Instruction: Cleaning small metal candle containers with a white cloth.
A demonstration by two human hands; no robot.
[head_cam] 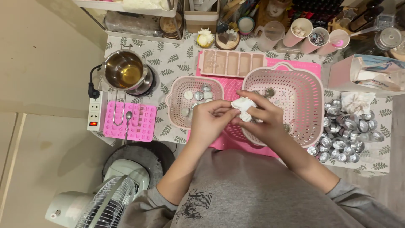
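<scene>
A crumpled white cloth (243, 107) is held between both hands above the gap between 2 pink baskets. It is pinched by the fingers of the right hand (263, 118), while the left hand (209, 119) is closed against it; whether a small metal cup is gripped inside cannot be told. Wiped cups are seen in the small basket (177, 110), a few more in the large basket (300, 101), and a heap of silver cups (348, 135) lies on the table (168, 59). A slip of the cloth could be caused by a loose pinch, and the heap could be scattered by the right forearm.
</scene>
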